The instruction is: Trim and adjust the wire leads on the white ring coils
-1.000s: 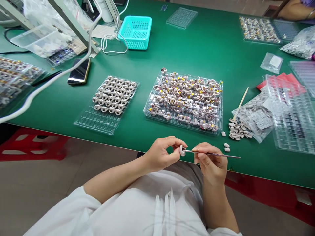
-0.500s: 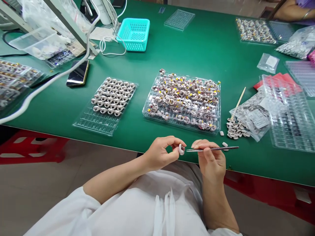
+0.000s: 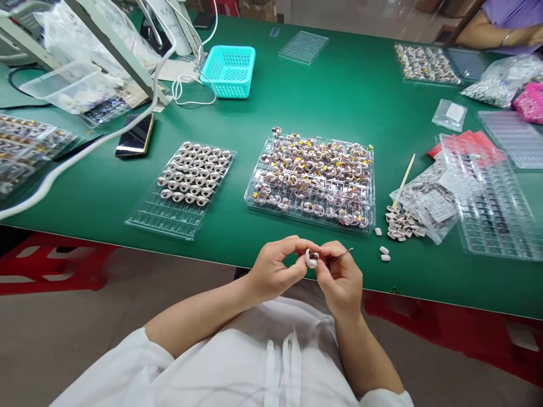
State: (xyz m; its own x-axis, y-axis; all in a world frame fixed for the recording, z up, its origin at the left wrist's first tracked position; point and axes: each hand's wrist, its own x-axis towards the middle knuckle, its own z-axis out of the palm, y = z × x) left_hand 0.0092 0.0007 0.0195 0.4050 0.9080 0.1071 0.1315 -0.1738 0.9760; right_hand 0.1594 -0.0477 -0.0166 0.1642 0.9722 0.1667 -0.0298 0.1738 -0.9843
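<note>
Between the thumb and fingertips of my left hand [image 3: 274, 268] is a small white curved shell [image 3: 311, 259] with a dark inside. My right hand [image 3: 341, 282] has its thumb and forefinger at the right side of this shell. Thin metal tweezers [image 3: 341, 255] stay tucked in the right hand, their end sticking out to the upper right. Beyond the hands lies a stack of clear trays [image 3: 250, 198] filled with similar shells, with yellow and reddish bits. To the left, another clear tray [image 3: 169, 223] holds rows of greyish-white shells with dark openings.
Loose white pieces [image 3: 403, 225] lie right of the hands, beside a wooden stick [image 3: 404, 178] and a plastic bag [image 3: 439, 206]. Clear blister trays [image 3: 500, 226] overlap red packets. A turquoise basket [image 3: 231, 87], a phone [image 3: 134, 135] and a white cable [image 3: 46, 183] are left. A co-worker's arm [image 3: 487, 35] is far right.
My right hand has moved left to the shell and now touches it with its fingertips. The tweezers, earlier pointing at the shell, have swung back into the palm.
</note>
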